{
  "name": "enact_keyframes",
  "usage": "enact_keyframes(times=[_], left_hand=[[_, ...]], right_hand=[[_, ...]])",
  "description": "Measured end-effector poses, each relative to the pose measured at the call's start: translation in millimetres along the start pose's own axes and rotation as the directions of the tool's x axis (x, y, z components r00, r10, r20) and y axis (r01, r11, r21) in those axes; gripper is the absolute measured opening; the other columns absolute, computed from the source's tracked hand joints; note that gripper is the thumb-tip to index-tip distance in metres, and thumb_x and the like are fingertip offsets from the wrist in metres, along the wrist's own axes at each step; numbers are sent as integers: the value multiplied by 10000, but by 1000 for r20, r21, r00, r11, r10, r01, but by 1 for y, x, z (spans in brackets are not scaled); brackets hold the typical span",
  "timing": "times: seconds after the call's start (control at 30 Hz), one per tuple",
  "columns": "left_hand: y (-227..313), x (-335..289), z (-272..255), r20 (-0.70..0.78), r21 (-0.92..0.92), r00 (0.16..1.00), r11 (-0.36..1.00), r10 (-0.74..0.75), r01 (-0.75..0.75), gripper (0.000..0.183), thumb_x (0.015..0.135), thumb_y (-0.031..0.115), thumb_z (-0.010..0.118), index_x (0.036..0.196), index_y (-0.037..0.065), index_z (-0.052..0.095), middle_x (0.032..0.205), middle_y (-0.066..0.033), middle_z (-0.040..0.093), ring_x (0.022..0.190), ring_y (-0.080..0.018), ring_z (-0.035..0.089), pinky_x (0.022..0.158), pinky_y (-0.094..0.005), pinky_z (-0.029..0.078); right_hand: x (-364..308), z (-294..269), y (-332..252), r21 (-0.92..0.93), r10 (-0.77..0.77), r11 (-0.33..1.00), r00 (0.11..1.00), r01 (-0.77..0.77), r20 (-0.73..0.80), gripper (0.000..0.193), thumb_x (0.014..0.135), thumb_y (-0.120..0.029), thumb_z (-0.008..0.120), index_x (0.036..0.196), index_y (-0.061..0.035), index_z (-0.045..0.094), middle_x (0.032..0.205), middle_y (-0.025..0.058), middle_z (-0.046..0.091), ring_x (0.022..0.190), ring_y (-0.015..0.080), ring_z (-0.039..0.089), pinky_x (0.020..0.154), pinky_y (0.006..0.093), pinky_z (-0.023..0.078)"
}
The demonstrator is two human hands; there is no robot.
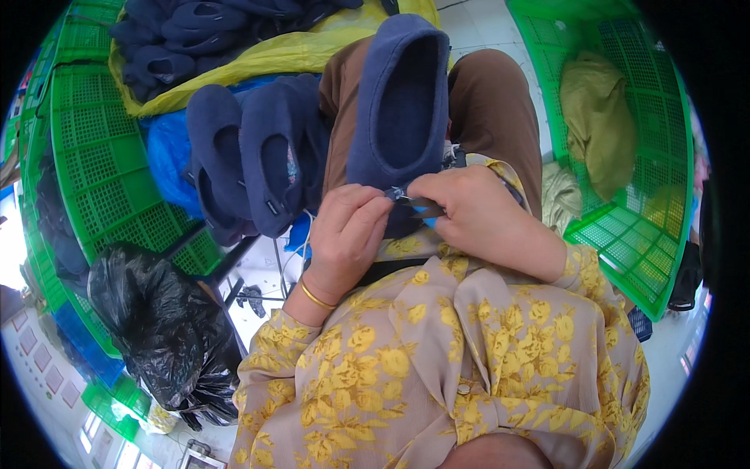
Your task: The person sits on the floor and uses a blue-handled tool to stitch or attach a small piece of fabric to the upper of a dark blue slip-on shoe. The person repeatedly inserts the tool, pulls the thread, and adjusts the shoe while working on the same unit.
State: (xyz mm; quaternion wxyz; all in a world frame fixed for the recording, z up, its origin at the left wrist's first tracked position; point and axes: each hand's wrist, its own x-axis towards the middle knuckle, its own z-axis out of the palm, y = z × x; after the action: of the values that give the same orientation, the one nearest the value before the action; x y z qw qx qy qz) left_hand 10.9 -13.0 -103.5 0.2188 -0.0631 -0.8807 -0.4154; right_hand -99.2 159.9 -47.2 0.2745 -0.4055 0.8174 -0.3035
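A navy-blue slipper (362, 144) rests on my lap, its toe pointing away from me and its opening facing up. At its heel end, my left hand (348, 227) is closed, fingertips pinching a small bit of the heel edge. My right hand (474, 209) is wrapped round small thread snips (426, 211), dark with a blue part. Their tip meets the pinched spot beside my left fingertips. What exactly lies between the blades is too small to tell. Left of my lap, several matching slippers (269, 160) stand in a row.
Behind the row, more navy slippers (199, 31) fill a yellow bag (258, 66). A green crate (105, 156) stands at left, with a black plastic bag (160, 328) near it. At right, another green crate (547, 55) holds olive cloth (598, 117).
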Motion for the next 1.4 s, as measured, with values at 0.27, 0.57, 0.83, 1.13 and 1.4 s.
enact_keyframes(times=[0.27, 0.57, 0.83, 1.13, 1.4], left_hand=[[-2, -7, 2, 25, 28, 1000, 1000, -10, 9, 242, 680, -69, 716, 905, 2, 661, 925, -112, 642, 844, -301, 631, 724, -356, 528], [6, -5, 3, -11, 37, 999, 998, -44, 45, 252, 680, -58, 716, 917, 9, 663, 930, -110, 643, 851, -298, 631, 744, -367, 527], [6, -6, 6, -8, 84, 1000, 996, 2, -1, 255, 640, -86, 716, 873, 0, 655, 916, -112, 670, 819, -296, 644, 713, -349, 531], [9, -5, 8, 31, 80, 999, 996, 26, -29, 243, 601, -67, 721, 812, 11, 627, 930, -109, 668, 814, -293, 645, 691, -353, 535], [8, -5, 8, 1, 57, 1000, 998, 11, -11, 258, 613, -79, 718, 842, 14, 644, 927, -112, 661, 812, -291, 636, 687, -352, 521]], right_hand=[[5, 26, -2, -23, 102, 994, 992, -104, -78, 196, 715, -45, 645, 898, -50, 576, 695, 160, 631, 689, 366, 649, 611, 472, 505], [-8, 25, -2, -78, 147, 985, 985, -154, -90, 265, 721, -56, 655, 971, -84, 569, 673, 139, 636, 673, 345, 656, 589, 463, 502], [-9, 19, -3, -86, 94, 991, 985, -107, -142, 193, 715, -58, 662, 890, -73, 581, 671, 135, 634, 661, 326, 660, 571, 450, 502], [-10, 33, 0, -85, 116, 988, 984, -128, -135, 212, 697, -63, 675, 877, -73, 564, 655, 124, 631, 638, 324, 658, 563, 432, 504], [-14, 27, 3, -28, 82, 996, 975, -90, -206, 252, 706, -51, 663, 944, -118, 615, 676, 119, 640, 648, 325, 656, 582, 427, 512]])
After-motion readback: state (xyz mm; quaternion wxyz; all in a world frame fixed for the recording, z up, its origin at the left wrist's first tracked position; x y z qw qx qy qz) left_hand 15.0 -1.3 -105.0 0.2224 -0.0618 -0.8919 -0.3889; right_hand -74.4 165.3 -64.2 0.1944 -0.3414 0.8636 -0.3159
